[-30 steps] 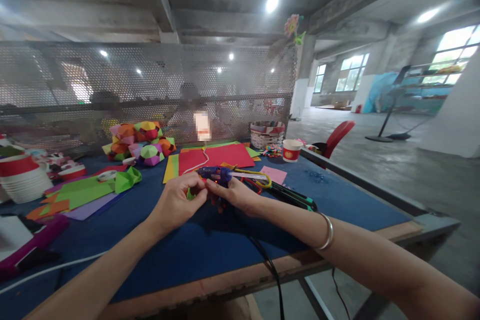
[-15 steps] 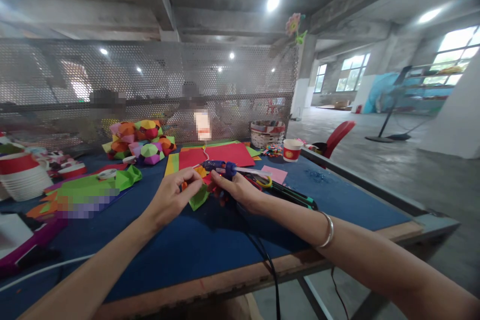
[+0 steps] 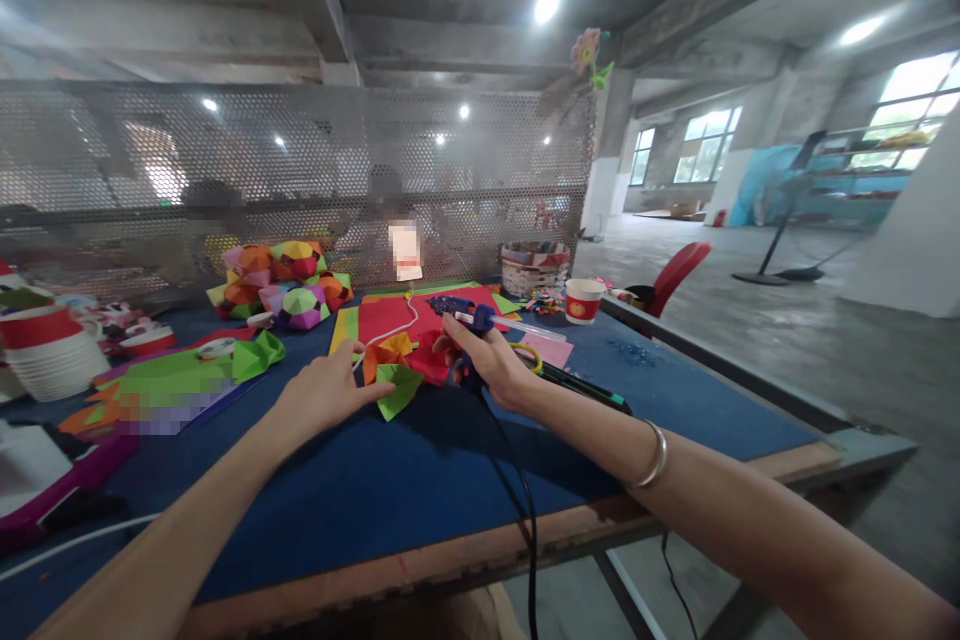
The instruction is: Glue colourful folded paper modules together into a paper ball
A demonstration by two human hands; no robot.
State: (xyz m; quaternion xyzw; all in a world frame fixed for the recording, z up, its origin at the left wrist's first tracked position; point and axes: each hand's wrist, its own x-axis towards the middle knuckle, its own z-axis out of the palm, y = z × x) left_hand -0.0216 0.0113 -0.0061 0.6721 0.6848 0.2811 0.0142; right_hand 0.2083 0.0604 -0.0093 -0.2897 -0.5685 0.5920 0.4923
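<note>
My right hand [image 3: 484,360] is wrapped round a blue glue gun [image 3: 463,316], held above the blue table top [image 3: 390,480] with its nozzle pointing left and its black cord [image 3: 517,500] running off the near edge. My left hand [image 3: 322,390] lies palm down on the table with the fingers stretched toward a folded paper piece of green, orange and red [image 3: 397,370]; the fingertips touch or nearly touch its green flap. A red paper sheet [image 3: 390,315] lies just behind the piece.
A multicoloured origami ball [image 3: 281,282], green paper sheets [image 3: 180,375], stacked red-and-white cups [image 3: 45,350], a basket [image 3: 534,265], a paper cup [image 3: 583,300], scissors with yellow handles [image 3: 529,355] and a perforated metal screen [image 3: 300,180] surround the work spot. A red chair [image 3: 675,272] stands at the right.
My right hand has lifted the glue gun up and back from the paper piece. My left hand has let go of its pinch and flattened on the table beside the piece.
</note>
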